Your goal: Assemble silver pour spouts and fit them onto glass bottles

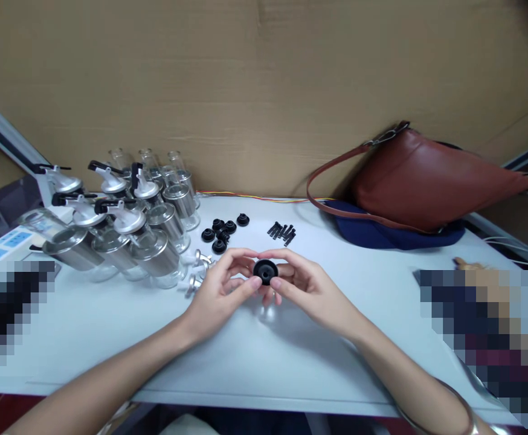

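Note:
Between the fingertips of my left hand (225, 287) and my right hand (302, 281) is a round black rubber stopper (265, 272), its dished face with a centre hole turned up toward me. Both thumbs press its near rim, and the index fingers meet behind it. Under the fingers a clear, shiny shape (266, 313) shows in part; I cannot make out what it is. Beyond my left hand lies a loose group of similar black stoppers (219, 246). Several thin black pieces (286, 232) lie past my right hand. Small silvery spout parts (195, 283) sit beside my left hand, partly hidden by it.
Several glass and steel bottles (154, 252), some with silver pourer tops (128, 219), crowd the left of the white table (264, 368). A power strip (8, 243) lies beyond them. At the back right, a brown leather bag (409, 181) rests on dark blue cloth (373, 232). Cardboard (255, 96) walls the back.

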